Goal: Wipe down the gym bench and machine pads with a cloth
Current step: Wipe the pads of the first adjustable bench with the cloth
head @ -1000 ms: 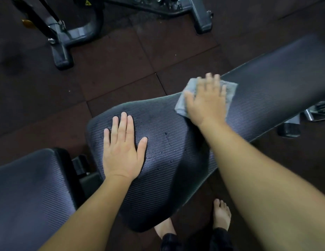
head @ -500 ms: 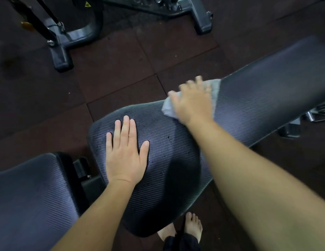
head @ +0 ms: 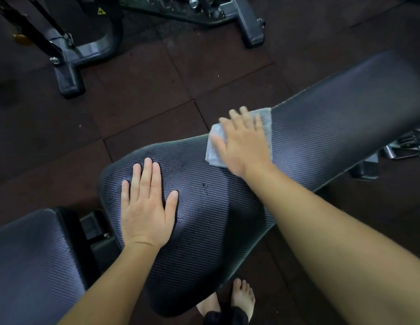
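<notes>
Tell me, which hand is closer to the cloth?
Right. The right hand lies flat on top of the cloth, touching it. The left hand rests flat on the bench pad, apart from the cloth, toward the pad's wide end.

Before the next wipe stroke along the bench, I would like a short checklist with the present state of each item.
1. Folded grey cloth lies flat under the right hand: ok.
2. Left hand rests flat on the black ribbed bench pad: ok.
3. Water droplets between the two hands wiped away: not ok.
4. Underside of the cloth clean: cannot tell.
5. Bare feet away from the bench frame: cannot tell.
</notes>
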Demonstrator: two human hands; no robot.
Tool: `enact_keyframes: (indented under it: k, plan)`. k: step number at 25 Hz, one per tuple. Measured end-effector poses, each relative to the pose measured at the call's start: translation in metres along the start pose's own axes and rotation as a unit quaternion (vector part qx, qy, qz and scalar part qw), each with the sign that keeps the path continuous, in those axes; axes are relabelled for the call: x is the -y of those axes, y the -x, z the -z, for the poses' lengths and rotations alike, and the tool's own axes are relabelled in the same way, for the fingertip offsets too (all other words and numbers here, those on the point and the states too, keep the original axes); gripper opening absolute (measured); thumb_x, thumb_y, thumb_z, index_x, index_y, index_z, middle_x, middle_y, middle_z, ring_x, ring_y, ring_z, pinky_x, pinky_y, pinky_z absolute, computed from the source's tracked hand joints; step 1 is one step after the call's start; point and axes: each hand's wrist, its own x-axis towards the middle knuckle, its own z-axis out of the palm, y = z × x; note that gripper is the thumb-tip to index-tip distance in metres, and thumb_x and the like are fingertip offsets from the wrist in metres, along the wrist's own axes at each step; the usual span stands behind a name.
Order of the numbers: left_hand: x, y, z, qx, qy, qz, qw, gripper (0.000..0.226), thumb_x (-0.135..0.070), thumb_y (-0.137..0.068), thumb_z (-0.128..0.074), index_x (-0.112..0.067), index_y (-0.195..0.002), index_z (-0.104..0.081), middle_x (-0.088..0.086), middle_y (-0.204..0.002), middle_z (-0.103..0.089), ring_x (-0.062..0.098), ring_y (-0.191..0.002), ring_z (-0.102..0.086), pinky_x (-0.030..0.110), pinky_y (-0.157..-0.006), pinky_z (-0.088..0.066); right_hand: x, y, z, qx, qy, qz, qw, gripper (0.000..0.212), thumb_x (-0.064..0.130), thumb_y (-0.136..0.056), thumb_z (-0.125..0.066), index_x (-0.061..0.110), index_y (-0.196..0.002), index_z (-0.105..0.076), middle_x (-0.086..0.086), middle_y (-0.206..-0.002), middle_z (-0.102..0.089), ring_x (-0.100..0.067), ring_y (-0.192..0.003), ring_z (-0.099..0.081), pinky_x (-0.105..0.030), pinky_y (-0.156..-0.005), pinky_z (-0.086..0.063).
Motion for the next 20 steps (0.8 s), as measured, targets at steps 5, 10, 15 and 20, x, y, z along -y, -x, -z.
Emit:
enact_keyframes:
  k: [5, 10, 15, 20]
  plan:
    - [0.0, 0.001, 0.001, 0.005, -0.001, 0.001, 1.0, 0.074, -0.056, -0.107, -0.018, -0.013, -0.166, -0.012, 0.0, -0.175, -0.005, 0.021, -0.161, 0.002, 0.05, -0.13, -0.007, -0.094, -0.004, 0.025, -0.008, -0.001, -0.049, 0.999, 0.075, 0.067, -0.098, -0.026, 0.029, -0.163, -0.029, -0.007, -0.174, -0.008, -0.025, -0.16, -0.002, -0.046, -0.127, 0.0]
    - [0.0, 0.0, 0.0, 0.004, -0.001, 0.003, 1.0, 0.074, -0.056, -0.106, -0.021, -0.013, -0.166, -0.011, 0.0, -0.175, -0.005, 0.02, -0.161, 0.002, 0.05, -0.13, -0.007, -0.022, 0.008, 0.008, -0.05, -0.001, -0.172, 0.984, 0.072, 0.056, -0.104, -0.021, 0.018, -0.165, -0.018, -0.018, -0.173, -0.002, -0.034, -0.16, 0.003, -0.054, -0.128, -0.003]
    - [0.0, 0.002, 0.001, -0.002, 0.004, 0.004, 1.0, 0.074, -0.057, -0.106, -0.019, -0.014, -0.166, -0.013, 0.0, -0.175, -0.006, 0.02, -0.161, 0.0, 0.051, -0.129, -0.008, -0.013, 0.049, -0.003, 0.017, -0.003, 0.077, 0.997, 0.076, 0.066, -0.1, -0.024, 0.031, -0.166, -0.011, -0.009, -0.174, 0.001, -0.027, -0.161, 0.004, -0.05, -0.129, -0.001]
    - [0.0, 0.001, -0.001, 0.001, -0.008, 0.003, 1.0, 0.074, -0.057, -0.106, -0.017, -0.014, -0.167, -0.009, -0.001, -0.175, -0.002, 0.019, -0.161, 0.003, 0.05, -0.13, -0.006, -0.089, 0.049, 0.007, -0.026, -0.023, -0.15, 0.988, 0.075, 0.064, -0.101, -0.022, 0.029, -0.166, -0.01, -0.009, -0.174, 0.004, -0.026, -0.16, 0.006, -0.049, -0.129, 0.001]
